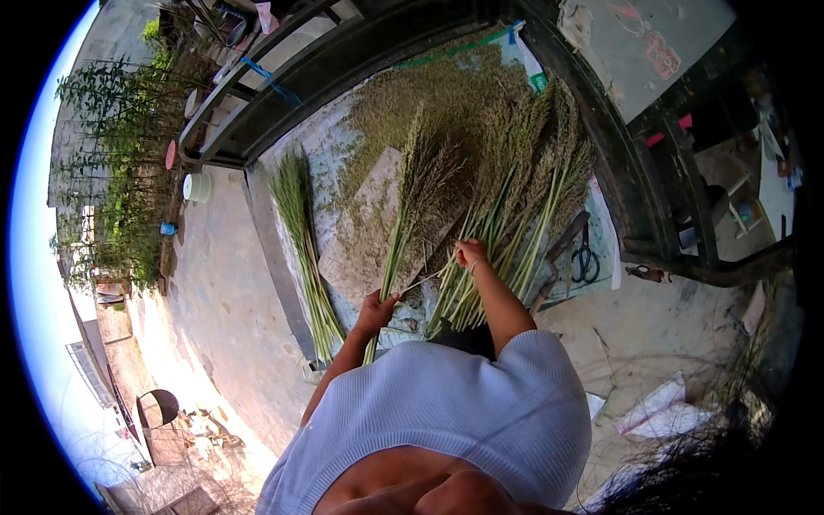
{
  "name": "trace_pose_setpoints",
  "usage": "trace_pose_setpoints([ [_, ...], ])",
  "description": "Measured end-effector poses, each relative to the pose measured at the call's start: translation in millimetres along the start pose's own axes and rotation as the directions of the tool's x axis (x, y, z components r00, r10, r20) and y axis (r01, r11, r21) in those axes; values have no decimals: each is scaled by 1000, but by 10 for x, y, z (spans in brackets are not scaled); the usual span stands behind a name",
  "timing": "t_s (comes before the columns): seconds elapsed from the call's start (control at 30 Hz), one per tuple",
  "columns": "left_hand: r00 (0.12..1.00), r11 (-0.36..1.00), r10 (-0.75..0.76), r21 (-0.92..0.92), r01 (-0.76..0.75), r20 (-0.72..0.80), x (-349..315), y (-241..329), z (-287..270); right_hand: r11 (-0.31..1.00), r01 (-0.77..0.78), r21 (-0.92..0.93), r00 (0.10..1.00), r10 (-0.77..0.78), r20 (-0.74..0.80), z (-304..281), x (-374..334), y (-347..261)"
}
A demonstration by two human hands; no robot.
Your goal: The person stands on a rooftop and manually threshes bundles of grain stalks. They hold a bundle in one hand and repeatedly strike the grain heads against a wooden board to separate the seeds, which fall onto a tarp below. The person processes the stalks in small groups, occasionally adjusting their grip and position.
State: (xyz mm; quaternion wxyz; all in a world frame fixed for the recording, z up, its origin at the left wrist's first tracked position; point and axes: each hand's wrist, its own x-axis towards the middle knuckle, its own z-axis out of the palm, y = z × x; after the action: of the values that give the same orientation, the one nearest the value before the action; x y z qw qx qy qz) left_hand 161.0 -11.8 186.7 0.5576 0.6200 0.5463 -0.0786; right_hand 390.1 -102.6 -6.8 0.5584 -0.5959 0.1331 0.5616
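My left hand (pixel 376 313) is closed round the lower stems of a bundle of seed-headed grass stalks (pixel 403 215), whose feathery tops point away from me. From that hand a thin pale strand (pixel 421 281) runs up and right to my right hand (pixel 469 252). My right hand is closed, seemingly pinching the strand's end, just over a larger pile of green stalks (pixel 506 232). A separate greener bundle (pixel 302 249) lies to the left. Under the held bundle is a flat brownish board (pixel 360 232), strewn with loose seed heads.
A dark metal frame (pixel 601 146) borders the far and right sides of the pale sheet (pixel 605 245). Dark-handled scissors (pixel 585 262) lie at the sheet's right. Loose seed heads (pixel 412 94) cover the far part. A pale green bucket (pixel 196 187) stands at left, near plants.
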Motion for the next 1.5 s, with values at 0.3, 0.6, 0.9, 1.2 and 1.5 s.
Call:
trace_pose_setpoints([
  [0.3,992,999,31,28,-34,123,148,314,197,994,62,90,906,-95,413,446,-999,-100],
  [0.6,979,996,-13,-86,31,202,100,85,295,972,188,-138,908,-118,401,604,-1053,-74],
  [0.9,964,992,-54,-93,81,261,46,116,336,919,258,-298,910,-127,395,618,-958,66],
  [1.2,949,989,-118,-57,140,292,137,187,409,733,245,-635,858,-469,-210,61,-43,372],
  [1.5,976,1000,-24,-11,27,216,116,18,289,570,-288,-770,887,-145,-438,83,21,58],
])
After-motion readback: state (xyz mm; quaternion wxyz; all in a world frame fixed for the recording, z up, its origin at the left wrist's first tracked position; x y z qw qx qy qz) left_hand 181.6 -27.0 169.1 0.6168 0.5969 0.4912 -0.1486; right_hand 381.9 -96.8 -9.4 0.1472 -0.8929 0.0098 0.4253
